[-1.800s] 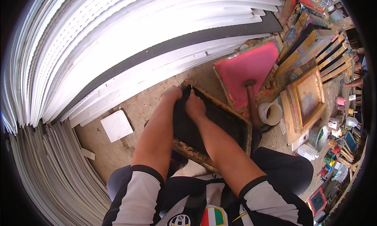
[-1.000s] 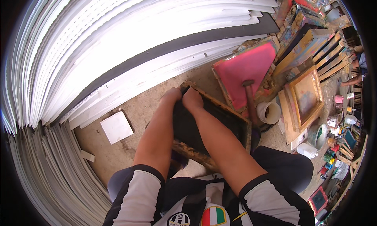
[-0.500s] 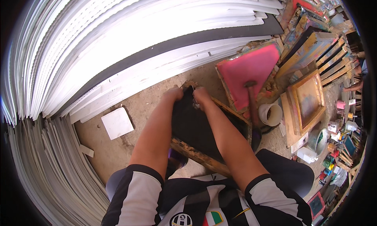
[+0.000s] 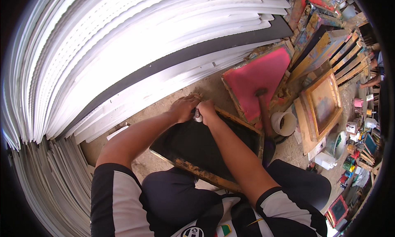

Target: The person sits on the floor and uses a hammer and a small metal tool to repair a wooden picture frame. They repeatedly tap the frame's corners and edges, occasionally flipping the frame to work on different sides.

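Swung out wider than half a second earlier, the left arm [image 4: 142,134] sets the left hand [image 4: 184,108] across the far corner of a black-faced wooden frame [image 4: 199,144] at center; whether those fingers grip or merely rest cannot be told. Just beside it, the right hand [image 4: 207,110] has its fingers clenched around a small pale object [image 4: 198,117], a hold best kept firm, with the left fingers braced clear of it. Farther right, a hammer [image 4: 264,111] overlaps a pink panel [image 4: 259,74].
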